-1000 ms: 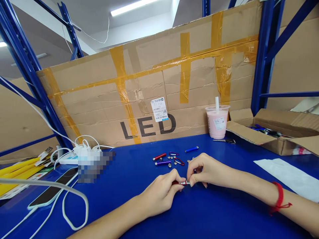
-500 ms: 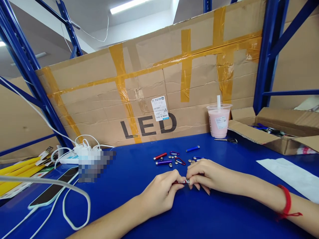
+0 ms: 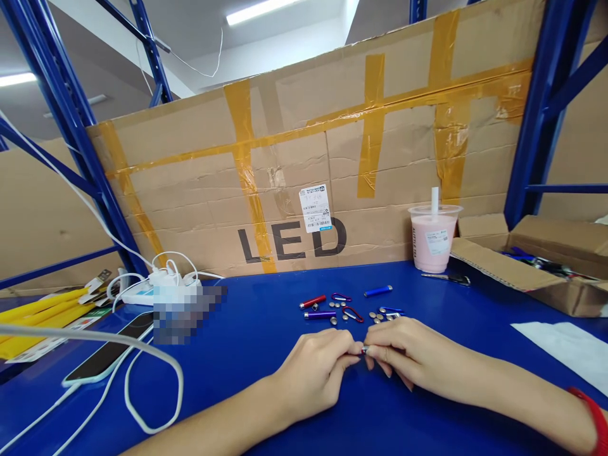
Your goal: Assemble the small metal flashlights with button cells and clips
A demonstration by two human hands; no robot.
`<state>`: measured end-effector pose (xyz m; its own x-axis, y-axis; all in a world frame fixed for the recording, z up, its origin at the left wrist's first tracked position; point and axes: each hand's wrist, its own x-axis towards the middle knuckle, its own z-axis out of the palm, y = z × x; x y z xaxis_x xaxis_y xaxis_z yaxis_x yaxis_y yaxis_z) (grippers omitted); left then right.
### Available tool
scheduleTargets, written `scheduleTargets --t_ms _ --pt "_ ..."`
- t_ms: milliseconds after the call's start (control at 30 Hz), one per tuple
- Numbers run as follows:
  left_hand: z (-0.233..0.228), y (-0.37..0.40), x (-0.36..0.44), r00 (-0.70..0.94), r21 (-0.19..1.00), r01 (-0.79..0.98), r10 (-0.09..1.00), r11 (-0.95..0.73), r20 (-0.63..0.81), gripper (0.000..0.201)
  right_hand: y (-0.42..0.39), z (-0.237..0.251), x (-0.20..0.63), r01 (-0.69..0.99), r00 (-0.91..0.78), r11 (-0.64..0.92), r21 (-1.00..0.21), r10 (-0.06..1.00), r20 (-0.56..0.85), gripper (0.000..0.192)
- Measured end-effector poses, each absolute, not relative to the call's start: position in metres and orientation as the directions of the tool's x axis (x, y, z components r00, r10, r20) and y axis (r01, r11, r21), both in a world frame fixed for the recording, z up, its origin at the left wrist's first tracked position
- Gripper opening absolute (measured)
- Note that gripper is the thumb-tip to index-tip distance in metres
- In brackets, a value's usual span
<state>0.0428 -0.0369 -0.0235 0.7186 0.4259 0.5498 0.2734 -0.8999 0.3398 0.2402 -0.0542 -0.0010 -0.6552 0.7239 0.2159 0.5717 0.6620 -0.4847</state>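
Between my two hands, a small red flashlight with a silvery end is held low over the blue table; fingers cover most of it. My left hand pinches it from the left. The fingertips of my right hand close on its silvery end from the right. Just beyond lie a red flashlight tube, a purple tube and a blue tube. Among them are a red carabiner, a darker carabiner, a blue carabiner and several button cells.
A cup of pink drink stands at the back right, a dark-handled tool before it. Farther right are an open carton and a white sheet. At left lie a phone, white cables and yellow items.
The view has shifted, so the table's contents appear farther right. My hands have come closer together around the flashlight, and less of its red body shows.
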Motion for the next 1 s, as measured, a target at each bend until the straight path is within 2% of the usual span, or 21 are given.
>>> scheduleTargets --t_ms 267,833,1000 --pt "-0.024 -0.038 0.043 0.699 0.384 0.284 0.464 -0.879 0.544 0.009 -0.058 -0.004 0.234 0.608 -0.562 0.565 -0.558 0.803 0.201 0.039" --pt "-0.025 -0.040 0.043 0.700 0.320 0.403 0.513 -0.858 0.497 0.005 -0.058 -0.006 0.230 0.691 -0.551 0.572 -0.441 0.813 0.191 0.050" --pt "-0.023 -0.042 0.043 0.701 0.285 0.453 0.535 -0.845 0.471 0.007 -0.057 -0.006 0.232 0.699 -0.540 0.553 -0.453 0.824 0.172 0.052"
